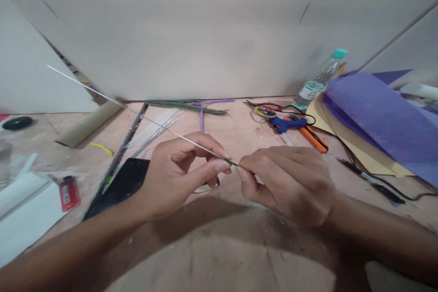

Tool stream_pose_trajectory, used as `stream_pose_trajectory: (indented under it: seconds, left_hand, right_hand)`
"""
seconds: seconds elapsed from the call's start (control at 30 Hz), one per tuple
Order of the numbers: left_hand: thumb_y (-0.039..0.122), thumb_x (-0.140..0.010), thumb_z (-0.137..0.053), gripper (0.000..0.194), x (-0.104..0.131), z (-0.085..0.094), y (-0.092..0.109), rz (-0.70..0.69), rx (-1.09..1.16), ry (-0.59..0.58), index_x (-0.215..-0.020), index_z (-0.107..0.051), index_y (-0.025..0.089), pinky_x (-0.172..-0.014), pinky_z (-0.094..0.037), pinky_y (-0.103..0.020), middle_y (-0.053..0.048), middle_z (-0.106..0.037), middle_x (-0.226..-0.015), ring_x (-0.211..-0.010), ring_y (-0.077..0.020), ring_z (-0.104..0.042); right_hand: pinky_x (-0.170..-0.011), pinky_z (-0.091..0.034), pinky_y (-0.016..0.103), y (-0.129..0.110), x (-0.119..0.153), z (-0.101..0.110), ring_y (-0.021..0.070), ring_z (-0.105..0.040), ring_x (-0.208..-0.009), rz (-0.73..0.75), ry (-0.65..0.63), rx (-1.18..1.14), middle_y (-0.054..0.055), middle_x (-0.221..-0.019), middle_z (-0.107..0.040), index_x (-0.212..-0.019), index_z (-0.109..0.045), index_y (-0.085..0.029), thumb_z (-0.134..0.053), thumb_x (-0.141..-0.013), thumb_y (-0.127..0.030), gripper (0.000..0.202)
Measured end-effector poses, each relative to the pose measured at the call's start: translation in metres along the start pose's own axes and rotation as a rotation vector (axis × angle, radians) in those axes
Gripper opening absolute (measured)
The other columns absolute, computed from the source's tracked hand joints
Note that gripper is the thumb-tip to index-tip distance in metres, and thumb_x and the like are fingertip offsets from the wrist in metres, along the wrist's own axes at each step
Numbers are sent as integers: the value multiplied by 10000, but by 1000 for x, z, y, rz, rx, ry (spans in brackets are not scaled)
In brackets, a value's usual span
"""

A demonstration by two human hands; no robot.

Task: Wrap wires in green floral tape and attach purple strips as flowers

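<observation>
A long thin pale wire (164, 128) slants from the upper left down to my fingers. My left hand (185, 171) pinches it near its lower end between thumb and forefinger. Green tape (233, 163) covers that end, where it shows between the two hands. My right hand (290, 182) is closed in a pinch on the green-wrapped tip, which its fingertips partly hide. Below my left fingers hangs a roll of green tape (209, 187), mostly covered by the hand; I cannot tell whether it touches the table.
Green stems (188, 106), loose wires (160, 130) and a purple fuzzy stem (201, 118) lie behind. To the right are scissors (268, 110), a blue glue gun (287, 123), an orange cutter (313, 139), a bottle (318, 82) and purple sheets (383, 118). A red lighter (69, 194) lies left.
</observation>
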State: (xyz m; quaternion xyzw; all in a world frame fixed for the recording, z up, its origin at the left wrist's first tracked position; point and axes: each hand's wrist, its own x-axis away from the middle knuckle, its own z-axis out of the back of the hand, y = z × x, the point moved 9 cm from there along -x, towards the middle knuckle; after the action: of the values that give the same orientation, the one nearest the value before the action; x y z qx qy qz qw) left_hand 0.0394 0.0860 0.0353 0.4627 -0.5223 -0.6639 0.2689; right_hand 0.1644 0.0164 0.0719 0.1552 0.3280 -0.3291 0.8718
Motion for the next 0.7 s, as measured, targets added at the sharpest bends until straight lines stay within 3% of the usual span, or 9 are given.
stream_pose_trajectory:
  seconds: [0.33, 0.5, 0.7]
  left_hand:
    - [165, -914, -779, 82, -5, -1, 10, 1, -276, -162, -846, -813, 196, -620, -552, -246, 2, -774, -726, -639, -127, -683]
    - [160, -921, -763, 193, -6, 0, 17, -55, -372, -136, -731, -752, 194, -636, -518, -227, 20, -762, -745, -675, -107, -685]
    - [143, -905, -775, 119, -3, 3, 16, -96, -361, -101, -796, -773, 189, -676, -527, -253, 3, -769, -788, -724, -126, -697]
  right_hand:
    - [-539, -485, 305, 0, 0, 2, 156, -638, -552, -22, 5, 16, 8, -649, -710, -751, -617, -252, -568, -951, -139, 236]
    - [-519, -476, 309, 2, -3, 2, 150, -631, -528, -28, 11, 31, 2, -628, -705, -749, -617, -242, -549, -954, -137, 240]
    - [-490, -434, 308, 3, -5, 1, 129, -600, -488, -38, 34, -23, -17, -597, -678, -793, -588, -220, -554, -950, -107, 197]
